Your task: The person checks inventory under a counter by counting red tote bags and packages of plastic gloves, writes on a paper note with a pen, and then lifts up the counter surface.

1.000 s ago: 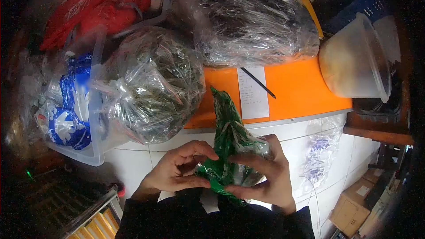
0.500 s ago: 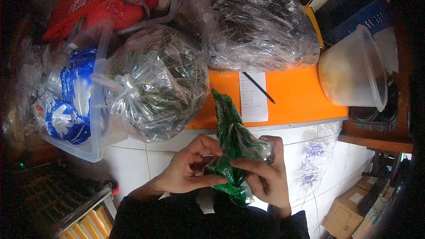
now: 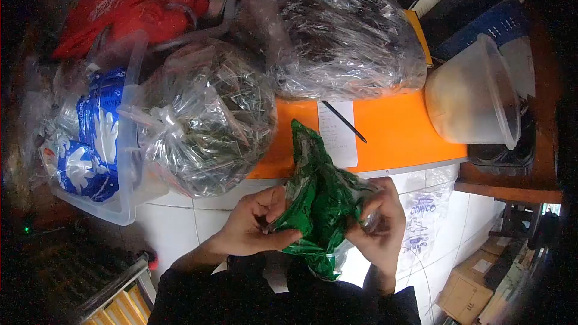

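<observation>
Between my hands a crumpled green plastic bag (image 3: 322, 204) with clear parts is stretched out, in front of the orange table's (image 3: 397, 121) near edge. My left hand (image 3: 253, 219) pinches its left side, thumb on the front. On its right side, my right hand (image 3: 379, 222) grips the bag near a clear, bunched part. Pale lettering shows faintly on the green film. Behind the bag's upper tip lies a sheet of paper with writing (image 3: 338, 144), and a black pen (image 3: 344, 121) rests across it.
A knotted clear bag (image 3: 208, 126) and a large plastic-wrapped bundle (image 3: 349, 33) stand on the table. At left is a clear bin (image 3: 127, 198) holding blue-and-white packages (image 3: 90, 168). A translucent bucket (image 3: 472, 99) stands at right. Printed plastic (image 3: 418, 222) and a cardboard box (image 3: 463, 289) lie lower right.
My hands have moved apart, spreading the green bag wider. My right hand's fingers have left the bag's middle and now hold its right side. The view has shifted slightly.
</observation>
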`<state>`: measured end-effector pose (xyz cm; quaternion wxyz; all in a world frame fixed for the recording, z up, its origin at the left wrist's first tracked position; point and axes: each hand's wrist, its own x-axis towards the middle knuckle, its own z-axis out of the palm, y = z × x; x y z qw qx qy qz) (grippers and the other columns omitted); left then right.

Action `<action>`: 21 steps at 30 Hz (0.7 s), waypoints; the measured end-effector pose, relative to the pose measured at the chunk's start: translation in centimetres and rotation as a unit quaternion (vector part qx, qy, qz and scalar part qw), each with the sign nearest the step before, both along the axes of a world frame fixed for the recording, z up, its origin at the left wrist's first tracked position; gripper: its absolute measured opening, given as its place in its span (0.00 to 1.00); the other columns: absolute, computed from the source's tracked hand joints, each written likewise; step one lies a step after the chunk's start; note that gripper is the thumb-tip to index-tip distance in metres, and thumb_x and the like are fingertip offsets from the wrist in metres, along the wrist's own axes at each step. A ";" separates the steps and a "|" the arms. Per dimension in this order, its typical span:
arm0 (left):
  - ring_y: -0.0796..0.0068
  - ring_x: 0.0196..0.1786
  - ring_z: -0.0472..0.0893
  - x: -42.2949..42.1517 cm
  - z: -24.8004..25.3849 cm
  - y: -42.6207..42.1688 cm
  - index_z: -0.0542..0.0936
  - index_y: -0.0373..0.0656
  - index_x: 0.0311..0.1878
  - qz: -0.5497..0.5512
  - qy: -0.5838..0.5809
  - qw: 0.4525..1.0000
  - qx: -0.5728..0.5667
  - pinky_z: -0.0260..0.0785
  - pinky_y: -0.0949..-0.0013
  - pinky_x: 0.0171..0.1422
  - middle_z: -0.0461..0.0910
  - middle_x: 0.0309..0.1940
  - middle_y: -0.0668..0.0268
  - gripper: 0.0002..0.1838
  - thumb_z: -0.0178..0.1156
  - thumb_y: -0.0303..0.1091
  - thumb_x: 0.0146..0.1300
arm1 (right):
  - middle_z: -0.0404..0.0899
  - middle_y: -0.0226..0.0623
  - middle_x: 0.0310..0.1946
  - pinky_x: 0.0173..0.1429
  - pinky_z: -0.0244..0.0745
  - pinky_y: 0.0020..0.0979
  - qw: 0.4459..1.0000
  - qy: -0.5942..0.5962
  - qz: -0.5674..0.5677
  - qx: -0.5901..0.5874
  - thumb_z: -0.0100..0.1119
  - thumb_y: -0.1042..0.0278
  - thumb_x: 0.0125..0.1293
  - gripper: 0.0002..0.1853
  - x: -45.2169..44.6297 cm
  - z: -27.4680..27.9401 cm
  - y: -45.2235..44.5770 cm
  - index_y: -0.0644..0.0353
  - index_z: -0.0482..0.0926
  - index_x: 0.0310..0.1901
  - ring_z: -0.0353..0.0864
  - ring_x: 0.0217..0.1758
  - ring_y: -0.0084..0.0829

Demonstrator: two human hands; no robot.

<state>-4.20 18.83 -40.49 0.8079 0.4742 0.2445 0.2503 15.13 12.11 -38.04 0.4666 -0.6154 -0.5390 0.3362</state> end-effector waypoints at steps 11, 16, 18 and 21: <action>0.72 0.47 0.68 2.2 1.1 -1.9 0.62 0.37 0.45 -0.101 -0.186 0.974 -0.075 0.62 0.72 0.49 0.65 0.42 0.58 0.13 0.48 0.31 0.58 | 0.64 0.47 0.39 0.38 0.70 0.34 0.987 -0.103 0.077 -0.094 0.67 0.68 0.31 0.21 -0.6 2.7 -0.7 0.60 0.71 0.32 0.72 0.39 0.44; 0.66 0.54 0.66 1.9 0.5 -1.1 0.61 0.37 0.51 -0.146 -0.145 0.979 -0.005 0.62 0.68 0.53 0.62 0.53 0.56 0.18 0.48 0.30 0.58 | 0.66 0.46 0.38 0.40 0.68 0.34 0.994 -0.058 0.079 -0.046 0.65 0.70 0.31 0.20 0.7 1.2 -1.2 0.61 0.70 0.30 0.71 0.41 0.44; 0.67 0.53 0.67 0.2 -1.2 -0.5 0.62 0.37 0.51 -0.076 -0.058 0.986 0.135 0.61 0.67 0.54 0.62 0.52 0.57 0.19 0.50 0.29 0.56 | 0.67 0.46 0.37 0.42 0.67 0.34 0.997 -0.027 0.066 -0.005 0.64 0.71 0.31 0.19 1.8 0.1 -1.4 0.61 0.70 0.30 0.70 0.41 0.42; 0.68 0.54 0.66 -0.2 -3.1 0.1 0.63 0.37 0.51 0.059 0.099 0.972 0.204 0.61 0.67 0.54 0.63 0.52 0.58 0.21 0.54 0.28 0.54 | 0.68 0.42 0.34 0.42 0.66 0.34 0.980 0.181 -0.057 0.064 0.57 0.75 0.30 0.14 3.6 -3.6 -2.6 0.59 0.67 0.25 0.70 0.41 0.42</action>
